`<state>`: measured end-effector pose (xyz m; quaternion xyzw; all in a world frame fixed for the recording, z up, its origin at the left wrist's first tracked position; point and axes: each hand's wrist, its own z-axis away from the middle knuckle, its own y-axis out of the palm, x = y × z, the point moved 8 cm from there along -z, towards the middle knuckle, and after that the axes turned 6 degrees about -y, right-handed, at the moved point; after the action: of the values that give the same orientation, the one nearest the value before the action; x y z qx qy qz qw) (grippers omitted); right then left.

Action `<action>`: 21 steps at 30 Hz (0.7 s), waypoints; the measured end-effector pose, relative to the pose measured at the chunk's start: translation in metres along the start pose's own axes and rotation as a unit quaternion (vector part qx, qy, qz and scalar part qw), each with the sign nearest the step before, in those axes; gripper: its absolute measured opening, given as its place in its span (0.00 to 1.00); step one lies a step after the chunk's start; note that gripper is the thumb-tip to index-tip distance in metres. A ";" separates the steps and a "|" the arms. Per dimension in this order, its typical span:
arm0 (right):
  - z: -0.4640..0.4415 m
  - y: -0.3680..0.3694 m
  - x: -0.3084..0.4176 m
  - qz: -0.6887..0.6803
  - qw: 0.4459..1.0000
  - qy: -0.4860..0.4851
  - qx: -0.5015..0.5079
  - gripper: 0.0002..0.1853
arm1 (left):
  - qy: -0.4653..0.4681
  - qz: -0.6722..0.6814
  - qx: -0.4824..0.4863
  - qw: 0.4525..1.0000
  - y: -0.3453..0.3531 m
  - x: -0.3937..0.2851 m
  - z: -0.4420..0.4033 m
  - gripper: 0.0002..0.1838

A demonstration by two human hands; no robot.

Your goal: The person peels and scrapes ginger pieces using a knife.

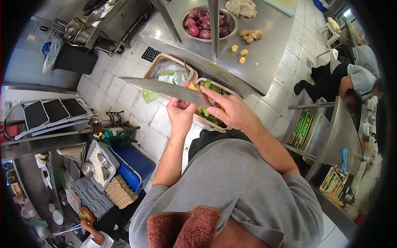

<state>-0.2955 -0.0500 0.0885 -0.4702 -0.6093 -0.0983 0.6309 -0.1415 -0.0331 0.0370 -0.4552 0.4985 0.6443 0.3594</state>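
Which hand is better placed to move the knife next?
Probably the right hand: it is at the broad end of the knife, while the left hand is nearer the middle.

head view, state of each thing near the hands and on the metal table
Knife: gripped by right hand
Ginger piece: yellow, partly hidden by the knife
Ginger chunks: three, yellow, loose on metal table
Ginger root: skin on
Metal bowl: filled with red onions
Left bin: open, holding plastic
Right bin: open, holding green scraps
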 end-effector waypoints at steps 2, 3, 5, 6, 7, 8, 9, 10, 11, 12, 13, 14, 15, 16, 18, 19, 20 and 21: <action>0.001 -0.003 -0.001 -0.006 1.000 0.004 -0.016 0.31 | -0.001 -0.004 0.009 1.000 0.003 0.001 -0.001 0.26; 0.001 -0.003 -0.001 -0.005 1.000 0.006 -0.018 0.31 | -0.002 -0.007 0.017 1.000 0.005 0.001 -0.001 0.26; 0.000 -0.003 -0.004 0.001 0.999 0.027 -0.020 0.28 | -0.012 0.002 0.029 1.000 0.007 0.000 -0.003 0.27; 0.000 -0.003 -0.005 0.001 0.999 0.029 -0.022 0.28 | -0.019 0.010 0.038 0.999 0.009 0.001 -0.004 0.27; -0.001 -0.005 -0.006 0.002 0.999 0.030 -0.037 0.27 | -0.020 0.010 0.041 0.999 0.011 0.003 -0.004 0.27; -0.001 -0.006 -0.008 0.002 0.998 0.033 -0.051 0.26 | -0.012 0.016 0.044 0.999 0.014 0.004 -0.004 0.26; -0.003 -0.005 -0.011 0.003 0.998 0.035 -0.052 0.26 | -0.003 0.023 0.047 0.999 0.017 0.006 -0.004 0.26; -0.005 -0.007 -0.012 -0.001 0.998 0.019 -0.068 0.25 | -0.005 0.024 0.050 0.998 0.016 0.010 -0.004 0.26; -0.006 -0.009 -0.011 -0.005 0.997 0.003 -0.083 0.25 | -0.006 0.026 0.054 0.998 0.014 0.015 -0.005 0.25; -0.007 -0.011 -0.009 -0.003 0.996 0.004 -0.086 0.25 | -0.007 0.028 0.058 0.998 0.013 0.017 -0.007 0.25; -0.007 -0.010 -0.010 -0.004 0.997 0.043 -0.060 0.23 | -0.008 0.029 0.060 0.998 0.013 0.017 -0.007 0.25; -0.007 -0.008 -0.014 -0.005 0.996 0.081 -0.034 0.21 | -0.016 0.024 0.063 0.998 0.014 0.018 -0.006 0.26; -0.008 -0.008 -0.015 -0.003 0.996 0.082 -0.034 0.21 | -0.023 0.018 0.064 0.997 0.014 0.019 -0.005 0.27; -0.010 -0.007 -0.019 -0.010 0.996 0.073 -0.049 0.22 | -0.023 0.019 0.064 0.997 0.017 0.020 0.000 0.27; -0.013 0.000 -0.037 -0.019 0.996 0.064 -0.063 0.23 | -0.026 0.020 0.070 0.997 0.026 0.025 0.010 0.27; -0.016 -0.002 -0.045 -0.029 0.993 0.030 -0.110 0.23 | -0.026 0.019 0.069 0.997 0.024 0.025 0.010 0.27; -0.016 -0.007 -0.050 -0.039 0.987 -0.006 -0.156 0.22 | -0.035 0.022 0.065 0.997 0.021 0.026 0.007 0.27; -0.016 -0.011 -0.046 -0.039 0.987 -0.010 -0.155 0.22 | -0.043 0.025 0.062 0.997 0.018 0.027 0.004 0.27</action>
<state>-0.3031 -0.0878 0.0569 -0.5390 -0.6106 -0.2120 0.5400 -0.1677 -0.0337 0.0170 -0.3912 0.5325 0.6400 0.3921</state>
